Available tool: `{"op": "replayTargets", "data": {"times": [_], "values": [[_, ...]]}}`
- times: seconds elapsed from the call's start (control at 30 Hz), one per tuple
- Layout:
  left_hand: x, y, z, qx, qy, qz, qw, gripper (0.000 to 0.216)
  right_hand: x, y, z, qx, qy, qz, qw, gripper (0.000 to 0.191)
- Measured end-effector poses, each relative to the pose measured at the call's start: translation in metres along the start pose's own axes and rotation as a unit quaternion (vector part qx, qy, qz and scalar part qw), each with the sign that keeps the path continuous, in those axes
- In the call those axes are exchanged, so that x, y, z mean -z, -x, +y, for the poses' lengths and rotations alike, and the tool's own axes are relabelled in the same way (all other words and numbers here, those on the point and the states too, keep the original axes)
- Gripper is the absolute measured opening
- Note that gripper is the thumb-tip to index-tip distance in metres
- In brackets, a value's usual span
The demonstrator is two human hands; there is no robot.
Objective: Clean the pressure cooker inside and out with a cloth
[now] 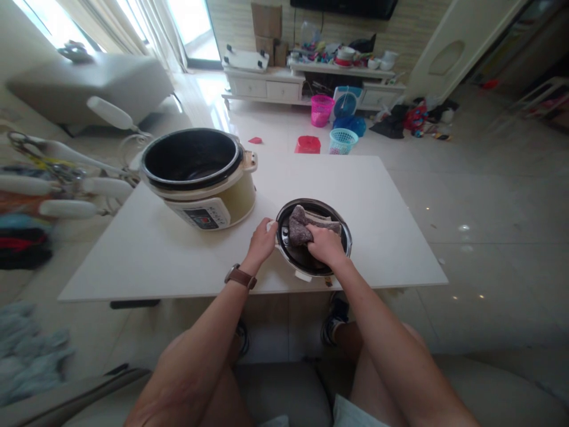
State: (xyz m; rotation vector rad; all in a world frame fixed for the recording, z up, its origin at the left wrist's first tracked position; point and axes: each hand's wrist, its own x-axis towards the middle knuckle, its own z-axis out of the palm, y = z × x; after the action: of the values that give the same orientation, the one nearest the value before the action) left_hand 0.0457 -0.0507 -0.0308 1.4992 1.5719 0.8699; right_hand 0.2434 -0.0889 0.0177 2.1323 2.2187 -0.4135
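In front of me on the white table (382, 261) lies a round cooker lid (348, 252), its dark inner side facing up inside a shiny metal rim. My left hand (261, 240), with a brown-strapped watch at the wrist, grips the lid's left edge. My right hand (326, 244) presses a grey-brown cloth (301, 226) against the lid's inside; its fingers are closed on the cloth. Left of the lid stands the cooker body (235, 198) without its lid, showing a black inner pot (191, 157) and a front control panel (207, 216).
A fallen-looking white chandelier-like object (66, 178) sits left of the table. Beyond the table are a pink basket (322, 111), a light-blue basket (343, 141) and a red stool-like item (307, 144). A cluttered TV cabinet (275, 86) lines the far wall.
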Motion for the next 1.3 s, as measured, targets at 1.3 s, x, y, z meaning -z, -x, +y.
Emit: {"op": "replayTargets", "data": {"times": [1.3], "values": [[0.007, 0.002, 0.009, 0.065, 0.025, -0.068, 0.995, 0.047, -0.004, 0.002, -0.006, 0.019, 0.005, 0.014, 1.000, 0.033]]}}
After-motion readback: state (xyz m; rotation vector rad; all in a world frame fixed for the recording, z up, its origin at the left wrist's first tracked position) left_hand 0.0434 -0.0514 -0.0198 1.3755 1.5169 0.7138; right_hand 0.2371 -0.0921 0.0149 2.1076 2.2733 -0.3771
